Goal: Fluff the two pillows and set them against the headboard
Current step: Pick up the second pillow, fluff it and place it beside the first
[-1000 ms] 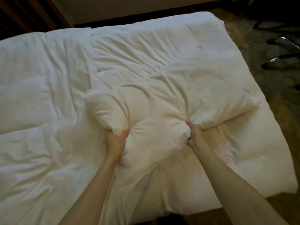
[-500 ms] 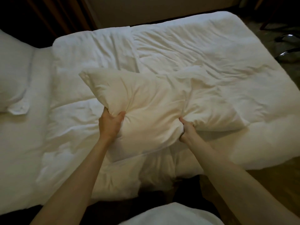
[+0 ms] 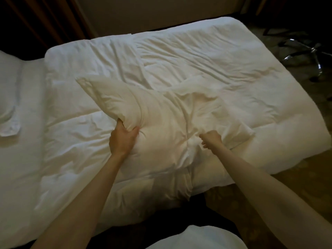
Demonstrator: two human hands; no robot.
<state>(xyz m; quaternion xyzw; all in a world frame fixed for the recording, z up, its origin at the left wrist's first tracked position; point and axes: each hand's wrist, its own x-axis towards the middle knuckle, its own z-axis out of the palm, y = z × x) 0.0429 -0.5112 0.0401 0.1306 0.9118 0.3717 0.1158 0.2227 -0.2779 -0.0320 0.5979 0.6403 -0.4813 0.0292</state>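
A cream pillow [image 3: 161, 119] lies crumpled across the middle of the white duvet [image 3: 206, 60]. My left hand [image 3: 123, 139] grips the pillow's near left edge, bunching the fabric. My right hand [image 3: 211, 141] pinches the pillow's near edge further right, fingers curled into the cloth. A second white pillow [image 3: 8, 90] rests at the far left of the bed, half cut off by the frame edge. The headboard is not visible.
The bed sheet [image 3: 23, 159] shows bare between the duvet and the left pillow. A chrome chair base [image 3: 312, 53] stands on the patterned carpet at the upper right. A dark curtain [image 3: 41, 18] hangs behind the bed. A white shape [image 3: 194, 238] sits at the bottom edge.
The view has swung right to left, bringing the second pillow into sight. The pillow has been lifted and shifted left on the duvet. My right hand's grip has loosened slightly.
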